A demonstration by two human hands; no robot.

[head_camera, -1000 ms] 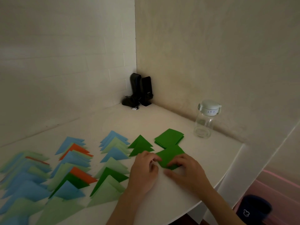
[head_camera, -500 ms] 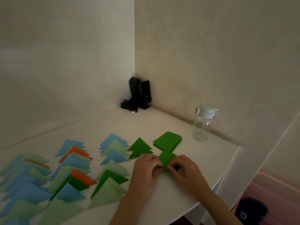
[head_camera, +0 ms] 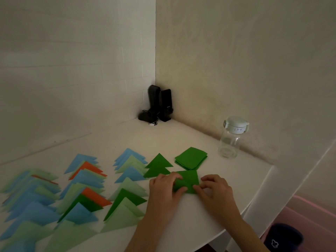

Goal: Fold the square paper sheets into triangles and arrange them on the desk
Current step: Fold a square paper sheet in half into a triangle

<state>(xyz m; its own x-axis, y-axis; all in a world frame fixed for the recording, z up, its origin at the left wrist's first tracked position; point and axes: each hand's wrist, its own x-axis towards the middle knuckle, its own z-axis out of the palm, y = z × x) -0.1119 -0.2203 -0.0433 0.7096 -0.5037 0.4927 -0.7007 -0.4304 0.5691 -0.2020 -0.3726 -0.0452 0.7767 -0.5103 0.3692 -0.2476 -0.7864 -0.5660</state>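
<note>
A dark green paper sheet [head_camera: 189,180] lies partly folded on the white desk [head_camera: 181,139], between both hands. My left hand [head_camera: 164,192] pinches its left part with thumb and fingers curled over it. My right hand [head_camera: 216,190] presses and pinches its lower right edge. Behind it sits a small stack of dark green square sheets [head_camera: 191,158]. Two dark green folded triangles [head_camera: 158,166] overlap just left of the sheet. Rows of folded blue, light green and orange triangles [head_camera: 76,193] cover the desk's left side.
A clear bottle with a white lid [head_camera: 231,138] stands at the right by the wall. Two black speakers [head_camera: 159,104] occupy the far corner. The desk's rounded edge [head_camera: 236,226] runs close behind my right wrist. A pink bin [head_camera: 312,215] sits on the floor.
The green sheet was flatter a second ago; both hands have since closed in on it and brought its corners together. The view shifted slightly.
</note>
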